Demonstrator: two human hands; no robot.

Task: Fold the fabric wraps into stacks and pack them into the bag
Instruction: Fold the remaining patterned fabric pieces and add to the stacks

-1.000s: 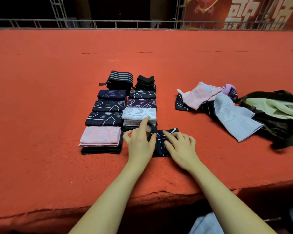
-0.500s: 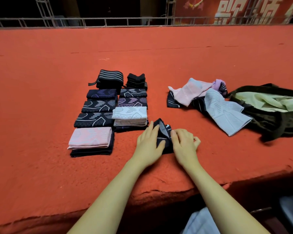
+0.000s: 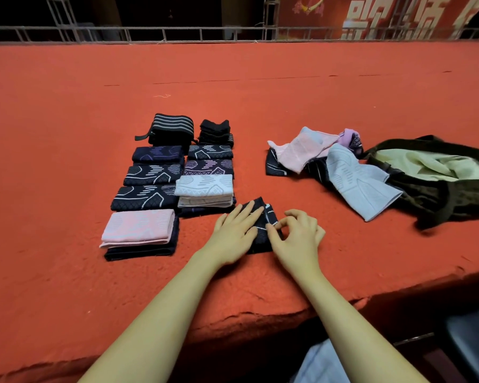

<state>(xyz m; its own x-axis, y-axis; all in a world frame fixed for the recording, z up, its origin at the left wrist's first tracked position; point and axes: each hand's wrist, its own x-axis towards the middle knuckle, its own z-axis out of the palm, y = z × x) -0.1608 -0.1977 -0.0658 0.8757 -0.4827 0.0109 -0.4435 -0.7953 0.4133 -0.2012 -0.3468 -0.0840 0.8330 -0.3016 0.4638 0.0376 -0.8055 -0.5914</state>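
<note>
Head view shows folding in progress: left hand (image 3: pixel 234 233) presses flat and right hand (image 3: pixel 296 236) pinches the dark wrap (image 3: pixel 263 217); next, move it to the stacks (image 3: pixel 172 186) at 10 o'clock.

Folded dark wrap (image 3: pixel 263 217) beside neat stacks (image 3: pixel 172 183); loose wraps (image 3: pixel 343 167) by open bag (image 3: pixel 440 183).

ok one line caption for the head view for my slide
Both hands fold a dark patterned wrap on the red table, folded stacks left, open bag right.

Left hand (image 3: pixel 237 233) flat on dark wrap (image 3: pixel 262 230); right hand (image 3: pixel 296 239) pinching it.
</note>
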